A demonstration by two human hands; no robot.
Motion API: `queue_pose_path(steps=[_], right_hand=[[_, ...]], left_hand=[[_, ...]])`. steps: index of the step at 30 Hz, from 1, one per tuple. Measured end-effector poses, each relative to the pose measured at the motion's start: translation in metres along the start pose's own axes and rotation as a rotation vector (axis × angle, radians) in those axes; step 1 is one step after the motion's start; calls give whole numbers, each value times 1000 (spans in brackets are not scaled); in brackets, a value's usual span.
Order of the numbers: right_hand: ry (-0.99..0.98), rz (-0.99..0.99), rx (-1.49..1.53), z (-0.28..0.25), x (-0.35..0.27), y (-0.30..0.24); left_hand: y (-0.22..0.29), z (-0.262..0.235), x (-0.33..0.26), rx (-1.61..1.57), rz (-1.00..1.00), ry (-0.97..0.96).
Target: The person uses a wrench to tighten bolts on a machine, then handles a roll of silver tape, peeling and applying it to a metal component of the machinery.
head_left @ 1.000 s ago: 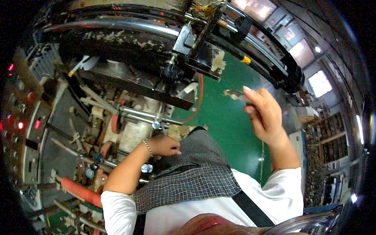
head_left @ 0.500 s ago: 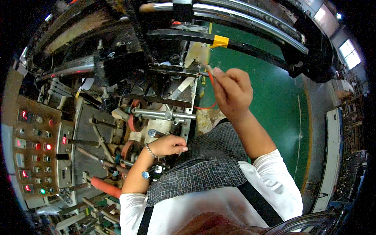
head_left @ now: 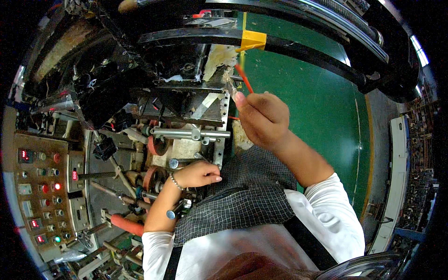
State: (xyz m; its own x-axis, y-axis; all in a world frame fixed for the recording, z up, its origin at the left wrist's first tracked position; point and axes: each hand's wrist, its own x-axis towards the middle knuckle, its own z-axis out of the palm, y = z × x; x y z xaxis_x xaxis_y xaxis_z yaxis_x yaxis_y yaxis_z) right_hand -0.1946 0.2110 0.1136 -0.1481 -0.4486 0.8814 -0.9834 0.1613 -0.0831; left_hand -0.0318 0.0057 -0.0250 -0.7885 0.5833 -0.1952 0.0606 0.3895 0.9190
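- At twelve o'clock of the view, our right hand [head_left: 262,119] is raised against the machine [head_left: 186,93], fingers curled tight around a thin tool [head_left: 231,88] whose tip points up toward eleven o'clock.
- That grip is closed on the tool; only the tool's short metal end shows past the fingertip, so we cannot tell its kind.
- A red cable [head_left: 243,78] runs just beside the tool, at one o'clock of the fingertip; whether we touch it we cannot tell.
- Just above the tool, crusted pale residue [head_left: 219,56] clings to the machine's dark frame, and a yellow tag [head_left: 252,40] sits on the black bar [head_left: 298,46] at one o'clock of it.
- Toward seven o'clock of the right hand, our left hand [head_left: 198,174] lies near the centre, fingers loosely bent and pointing to three o'clock, holding nothing that we can see, resting at the edge of a checked apron [head_left: 242,196].
- A bracelet [head_left: 175,181] circles the left wrist.
- At nine o'clock of the left hand stands a control panel [head_left: 39,186] with red lit buttons.
- A steel rod [head_left: 189,134] lies crosswise between the two hands.
- A green floor [head_left: 322,121] fills the three o'clock side.
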Motion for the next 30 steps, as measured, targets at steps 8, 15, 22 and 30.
queue_pose_path(steps=[8, 15, 22, 30], right_hand=[[90, 536, 232, 8, -38, 5], [47, 1203, 1309, 1, 27, 59], [33, 1272, 1272, 33, 42, 68], [-244, 1236, 884, 40, 15, 69]], left_hand=[[3, -3, -3, -25, -64, -10], [4, -5, -2, 48, -6, -7], [4, -3, 4, 59, 59, -4], [2, 0, 3, 51, 19, -23]])
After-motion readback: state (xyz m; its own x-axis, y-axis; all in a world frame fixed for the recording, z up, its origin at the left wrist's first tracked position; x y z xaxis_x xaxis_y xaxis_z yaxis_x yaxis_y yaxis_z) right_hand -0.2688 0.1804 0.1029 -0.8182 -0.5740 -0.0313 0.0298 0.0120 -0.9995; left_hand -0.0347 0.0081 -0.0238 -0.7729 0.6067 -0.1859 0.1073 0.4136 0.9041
